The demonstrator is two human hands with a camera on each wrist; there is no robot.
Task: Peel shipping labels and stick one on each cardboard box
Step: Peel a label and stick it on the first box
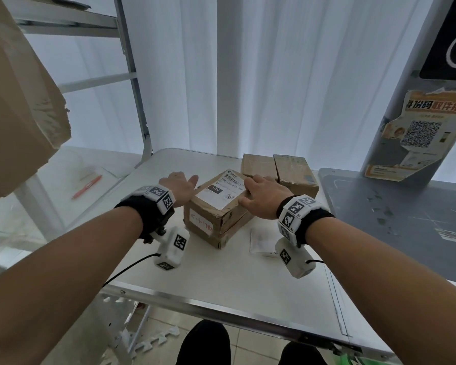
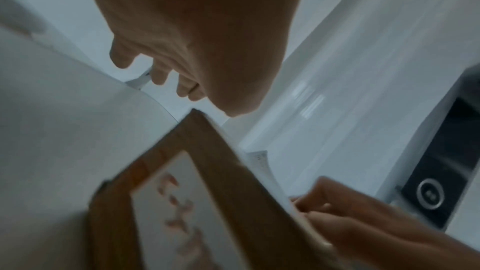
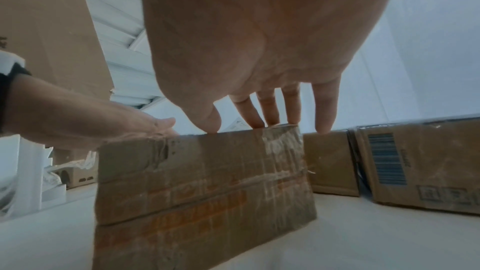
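A brown cardboard box (image 1: 229,219) stands in the middle of the white table (image 1: 221,280). A white shipping label (image 1: 221,192) with a barcode lies flat on its top. My right hand (image 1: 263,196) rests on the top's right edge, its straight fingers (image 3: 249,114) touching the top by the label. My left hand (image 1: 183,185) lies against the box's left side, fingers straight, holding nothing. The box's near side (image 3: 202,182) is taped, and another side carries a white patch with red writing (image 2: 166,213). Two more boxes (image 1: 258,165) (image 1: 296,172) stand behind it, with no label visible on them.
A white sheet of paper (image 1: 261,242) lies on the table right of the box. A grey platform with a post (image 1: 395,219) borders the table's right side. At left are metal shelving (image 1: 132,75), a large cardboard box (image 1: 16,101) and a red pen (image 1: 87,186).
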